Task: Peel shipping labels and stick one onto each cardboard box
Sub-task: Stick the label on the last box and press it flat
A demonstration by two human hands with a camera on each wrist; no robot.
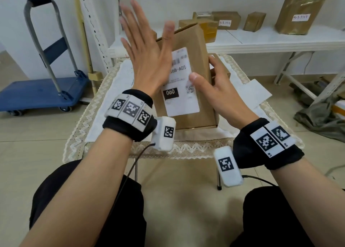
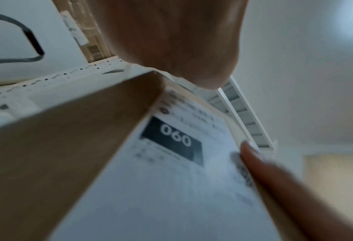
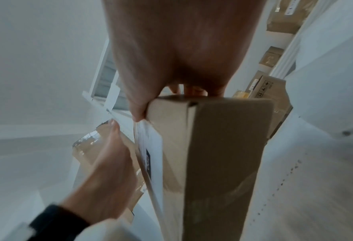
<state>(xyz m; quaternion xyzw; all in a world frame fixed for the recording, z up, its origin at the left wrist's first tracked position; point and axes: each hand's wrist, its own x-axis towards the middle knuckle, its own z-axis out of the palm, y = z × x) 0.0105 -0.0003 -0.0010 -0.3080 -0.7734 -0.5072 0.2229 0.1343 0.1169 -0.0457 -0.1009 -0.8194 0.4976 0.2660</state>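
Note:
A tall brown cardboard box (image 1: 197, 47) stands tilted on the small table. A white shipping label (image 1: 183, 101) marked "060" lies flat on its front face. My right hand (image 1: 211, 82) grips the box's right edge, thumb on the label and fingers behind. My left hand (image 1: 147, 56) is raised at the box's upper left, fingers straight and spread, holding nothing. Its heel is by the label's left edge; contact is unclear. The left wrist view shows the label (image 2: 171, 179) close up with the right thumb (image 2: 274, 179) on it. The right wrist view shows the box (image 3: 223, 146) edge-on.
The table (image 1: 112, 89) has a lace-edged cloth. A second box (image 1: 222, 67) sits behind the held one, and a white backing sheet (image 1: 257, 91) lies at the right. A blue trolley (image 1: 43, 89) stands left. A white shelf (image 1: 280, 37) carries several taped boxes.

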